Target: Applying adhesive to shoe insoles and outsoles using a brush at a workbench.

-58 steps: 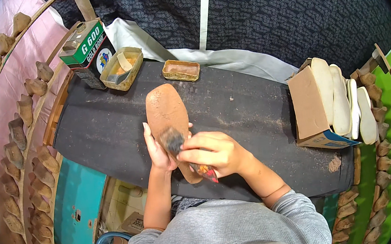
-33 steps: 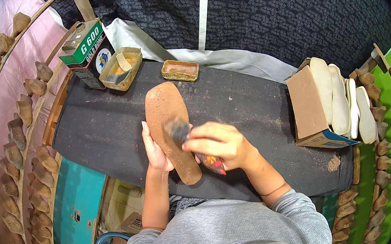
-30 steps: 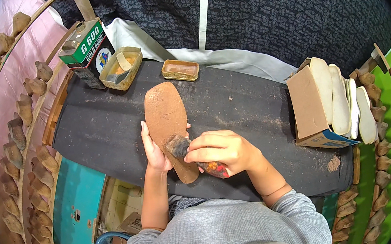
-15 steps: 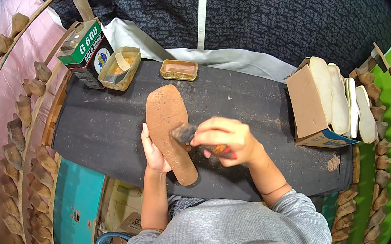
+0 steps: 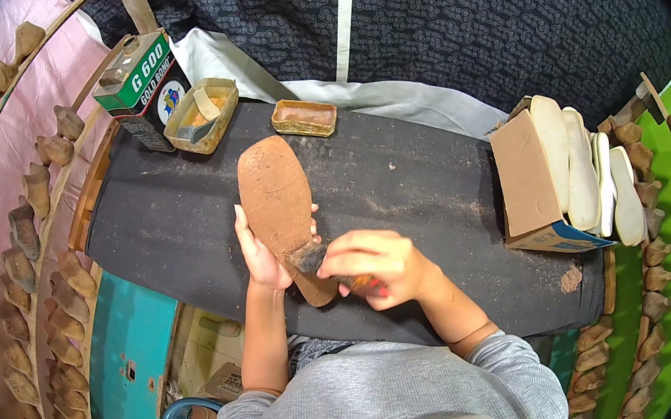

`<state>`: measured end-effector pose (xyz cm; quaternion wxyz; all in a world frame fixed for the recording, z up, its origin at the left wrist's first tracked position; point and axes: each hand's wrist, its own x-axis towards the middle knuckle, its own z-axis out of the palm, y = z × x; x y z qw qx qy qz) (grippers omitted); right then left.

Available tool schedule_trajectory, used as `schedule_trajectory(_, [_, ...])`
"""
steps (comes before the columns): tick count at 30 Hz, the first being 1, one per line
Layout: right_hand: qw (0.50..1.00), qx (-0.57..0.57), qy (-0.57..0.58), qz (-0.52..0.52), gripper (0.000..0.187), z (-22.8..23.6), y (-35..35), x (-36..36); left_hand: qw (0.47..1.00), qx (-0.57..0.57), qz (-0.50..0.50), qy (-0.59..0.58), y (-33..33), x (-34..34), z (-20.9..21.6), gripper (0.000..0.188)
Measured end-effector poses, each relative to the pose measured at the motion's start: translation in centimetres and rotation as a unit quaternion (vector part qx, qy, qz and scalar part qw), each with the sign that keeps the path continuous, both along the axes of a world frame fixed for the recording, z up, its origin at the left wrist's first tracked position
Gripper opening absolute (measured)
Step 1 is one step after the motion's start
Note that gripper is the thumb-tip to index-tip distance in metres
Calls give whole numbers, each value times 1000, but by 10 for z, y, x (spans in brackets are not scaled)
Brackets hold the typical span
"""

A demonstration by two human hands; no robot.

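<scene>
A brown shoe sole (image 5: 274, 188) lies tilted in my left hand (image 5: 259, 256) over the table. My left thumb rests along its left edge, and fingertips show past its right edge; the palm is partly hidden beneath. My right hand (image 5: 384, 266) grips a brush with a red and orange handle (image 5: 361, 284). The dark, worn bristles (image 5: 306, 257) touch the sole's narrow part, near the heel end. The brush and my right hand cover part of that narrow end.
A black cloth (image 5: 426, 198) covers the table. At the back stand a green and black can (image 5: 138, 91), a tub (image 5: 205, 137) holding scraper-like pieces, and a shallow tray (image 5: 304, 119). A cardboard box (image 5: 526, 178) of pale soles (image 5: 577, 167) is at right. Racks of shoe lasts (image 5: 64, 322) flank the table.
The brush has slid down the sole from its middle toward the heel end, my right hand moving left and nearer. The sole has shifted slightly left and farther away.
</scene>
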<state>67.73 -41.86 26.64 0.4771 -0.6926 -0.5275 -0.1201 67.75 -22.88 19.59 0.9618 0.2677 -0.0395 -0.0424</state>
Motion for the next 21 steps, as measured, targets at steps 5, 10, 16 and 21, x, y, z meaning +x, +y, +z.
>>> schedule_trajectory(5, [992, 61, -52, -96, 34, 8, 8, 13, 988, -89, 89, 92, -15, 0, 18, 78])
schedule_trajectory(10, [999, 2, -37, 19, 34, 0, 9, 3, 998, 1, 45, 33, -1, 4, 10, 81])
schedule_trajectory(16, [998, 30, -58, -4, 35, 1, 12, 8, 995, 5, 75, 61, -5, 0, 16, 76])
schedule_trajectory(21, [998, 0, -55, -14, 36, 0, 14, 4, 998, 7, 45, 40, -3, 2, 13, 78])
